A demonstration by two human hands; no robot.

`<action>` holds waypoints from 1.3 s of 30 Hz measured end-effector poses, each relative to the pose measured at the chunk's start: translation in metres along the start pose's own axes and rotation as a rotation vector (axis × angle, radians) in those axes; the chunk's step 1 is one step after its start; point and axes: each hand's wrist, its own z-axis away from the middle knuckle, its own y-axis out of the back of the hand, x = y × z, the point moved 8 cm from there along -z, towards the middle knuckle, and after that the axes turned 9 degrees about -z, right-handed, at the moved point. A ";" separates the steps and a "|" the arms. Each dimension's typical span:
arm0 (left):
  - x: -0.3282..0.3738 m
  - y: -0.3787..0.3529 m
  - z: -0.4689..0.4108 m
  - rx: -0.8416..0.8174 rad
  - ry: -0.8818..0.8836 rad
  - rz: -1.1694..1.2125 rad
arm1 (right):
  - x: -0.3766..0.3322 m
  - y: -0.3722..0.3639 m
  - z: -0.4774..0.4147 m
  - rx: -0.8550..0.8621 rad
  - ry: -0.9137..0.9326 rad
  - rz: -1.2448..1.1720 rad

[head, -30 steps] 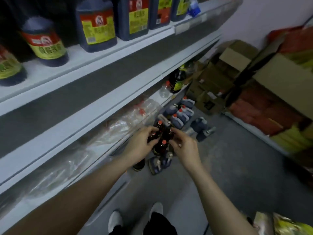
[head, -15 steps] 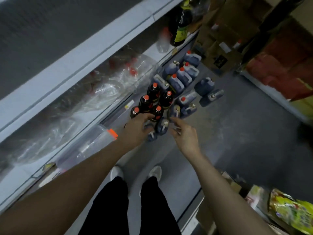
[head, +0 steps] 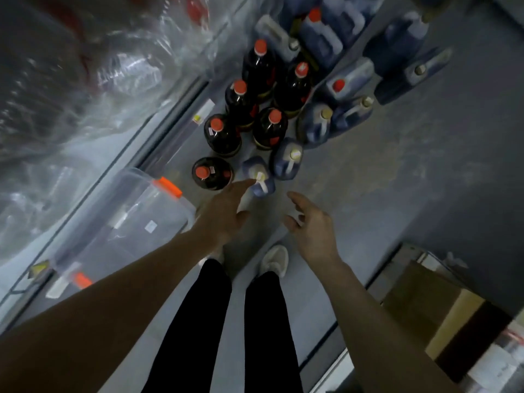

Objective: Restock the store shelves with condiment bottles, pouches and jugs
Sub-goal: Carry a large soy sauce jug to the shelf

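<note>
Several dark bottles with red caps (head: 217, 133) stand on the grey floor below me, the nearest one (head: 211, 173) just left of a small blue jug with a pale cap (head: 259, 177). More blue jugs (head: 314, 123) stand and lie behind them. My left hand (head: 224, 211) hangs empty with straight fingers, its fingertips close to the small jug's cap. Beside it, my right hand (head: 312, 222) is empty too, fingers loosely spread, a little right of that jug.
The bottom shelf edge (head: 158, 131) runs along the left, with crumpled clear plastic wrap (head: 85, 80) on it and a clear bin with orange clips (head: 136, 222). A cardboard box (head: 433, 310) sits at the lower right. My legs and a white shoe (head: 275, 260) are below.
The view has tilted down to the floor. Both hands have let go of the dark bottles, which now stand on the floor, and have drawn back, empty.
</note>
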 end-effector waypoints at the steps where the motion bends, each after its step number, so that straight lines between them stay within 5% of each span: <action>1: -0.011 -0.013 -0.012 -0.007 -0.003 -0.008 | 0.013 -0.010 -0.010 -0.003 -0.018 0.003; 13: -0.101 -0.122 -0.140 0.076 -0.079 -0.093 | 0.136 -0.114 -0.140 -0.008 -0.024 0.061; 27: -0.123 -0.160 -0.180 0.135 -0.222 0.053 | 0.166 -0.153 -0.193 0.103 0.050 -0.047; 35: -0.154 -0.191 -0.169 -0.080 -0.133 -0.031 | 0.170 -0.169 -0.174 -0.204 0.242 0.154; 39: -0.164 -0.198 -0.154 -0.052 -0.125 0.072 | 0.185 -0.161 -0.161 -0.183 0.294 0.183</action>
